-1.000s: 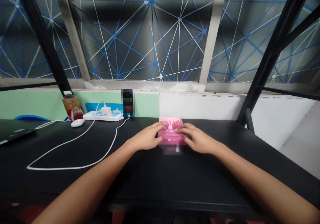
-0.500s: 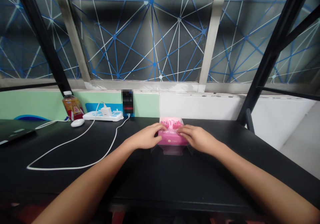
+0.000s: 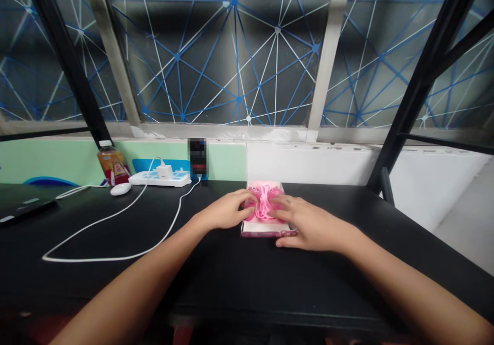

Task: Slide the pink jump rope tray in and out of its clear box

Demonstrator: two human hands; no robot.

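Observation:
A shallow box [image 3: 262, 227] with a white inside and a pink front edge lies uncovered on the black desk. Inside it is a looped bundle of pink cord [image 3: 264, 203], with pink parts on both sides that my fingers partly cover. My left hand [image 3: 233, 210] holds the box at its left side, fingers curled over the edge and thumb lower down. Over the right side reaches my right hand [image 3: 303, 224], its fingers spread across the pink contents and its thumb near the front edge. The box's side walls are partly hidden by my hands.
A white charging cable [image 3: 96, 259] loops over the desk at left. Behind it are a white power strip [image 3: 160, 181], a plugged-in phone [image 3: 198, 157], a white mouse [image 3: 121, 189] and a drink bottle [image 3: 113, 162]. A dark flat device [image 3: 27, 210] lies far left.
The pink cover over the box's front part has come away, and the cord bundle now shows. My right hand has shifted toward me and spread its fingers. My left hand has barely moved.

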